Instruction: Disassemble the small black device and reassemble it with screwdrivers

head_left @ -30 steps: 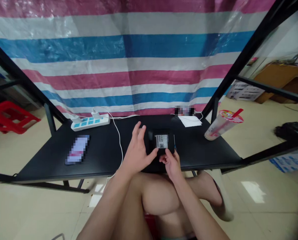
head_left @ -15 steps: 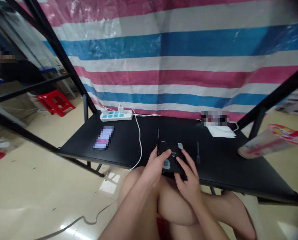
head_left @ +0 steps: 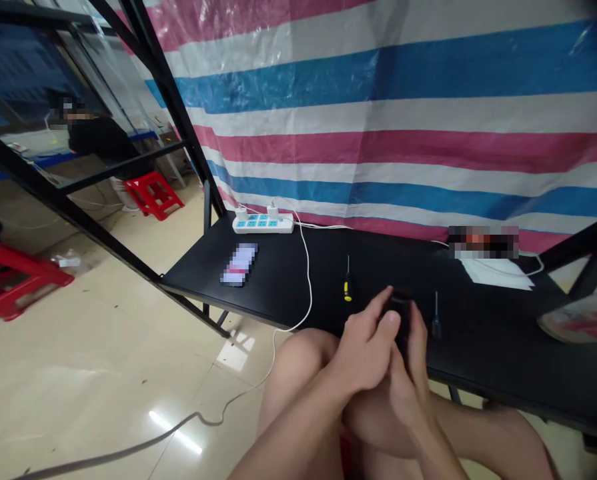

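Note:
Both hands grip a black flat device [head_left: 401, 311], now seen nearly edge-on and partly blurred, above my knees at the table's front edge. My left hand [head_left: 371, 343] is closed on its left side, thumb on the near face. My right hand [head_left: 412, 367] is closed round its right side and lower end. Fingers hide much of the device. Left of it, a screwdriver with a yellow and black handle [head_left: 347, 288] lies on the black table [head_left: 378, 257]. A blue-handled screwdriver [head_left: 437, 323] rests just right of my right hand.
A phone [head_left: 239, 265] and a white power strip [head_left: 263, 224] with a trailing cable lie on the left. White paper [head_left: 495, 272] lies at the back right, near a plastic cup [head_left: 581, 320]. Striped sheeting [head_left: 378, 147] hangs behind. Beyond the frame, a person [head_left: 105, 140] sits on a red stool.
The device has been turned from showing its labelled broad face to nearly edge-on, and my hands have come closer together. The view has shifted left, and the yellow-handled screwdriver is now uncovered.

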Tool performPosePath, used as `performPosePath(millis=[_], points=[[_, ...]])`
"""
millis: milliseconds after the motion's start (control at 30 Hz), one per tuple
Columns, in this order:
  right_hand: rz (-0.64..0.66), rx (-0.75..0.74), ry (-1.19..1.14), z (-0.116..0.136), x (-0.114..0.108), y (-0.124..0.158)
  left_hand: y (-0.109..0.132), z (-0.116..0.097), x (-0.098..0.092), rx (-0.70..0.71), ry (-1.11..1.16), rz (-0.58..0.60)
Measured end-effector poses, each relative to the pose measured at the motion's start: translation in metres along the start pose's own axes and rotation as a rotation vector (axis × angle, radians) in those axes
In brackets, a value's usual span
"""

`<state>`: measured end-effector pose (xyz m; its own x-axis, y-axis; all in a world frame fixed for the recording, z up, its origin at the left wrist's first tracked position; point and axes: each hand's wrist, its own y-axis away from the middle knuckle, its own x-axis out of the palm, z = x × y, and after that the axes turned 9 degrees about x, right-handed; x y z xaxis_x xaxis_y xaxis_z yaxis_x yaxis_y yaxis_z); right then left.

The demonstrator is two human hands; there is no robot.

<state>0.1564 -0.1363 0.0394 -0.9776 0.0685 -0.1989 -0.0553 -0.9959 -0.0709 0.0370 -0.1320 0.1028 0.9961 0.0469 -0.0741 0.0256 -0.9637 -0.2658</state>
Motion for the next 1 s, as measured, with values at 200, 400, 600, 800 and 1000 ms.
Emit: performPosePath(millis=[200,400,600,800,1000], points=[[-0.137,0.350,-0.606,-0.001,-0.009,-0.020,0.003,-0.003,-0.005,0.115,0.004,0.137],[-0.166,0.616,-0.733,-0.006,-0.042,-0.058,-0.003,0.004,0.006,-0.006,0.050,-0.098],[-0.199,0.524,-0.466,-0.027,-0.040,-0.072,-0.004,0.002,0.002,0.014,0.056,-0.247],[-0.227,0.380,-0.204,-0.042,-0.033,-0.083,-0.003,0.010,-0.001,-0.042,0.163,-0.368],[-0.174,0.405,-0.035,-0.048,-0.035,-0.097,-0.007,0.014,0.000,-0.055,0.162,-0.370]])
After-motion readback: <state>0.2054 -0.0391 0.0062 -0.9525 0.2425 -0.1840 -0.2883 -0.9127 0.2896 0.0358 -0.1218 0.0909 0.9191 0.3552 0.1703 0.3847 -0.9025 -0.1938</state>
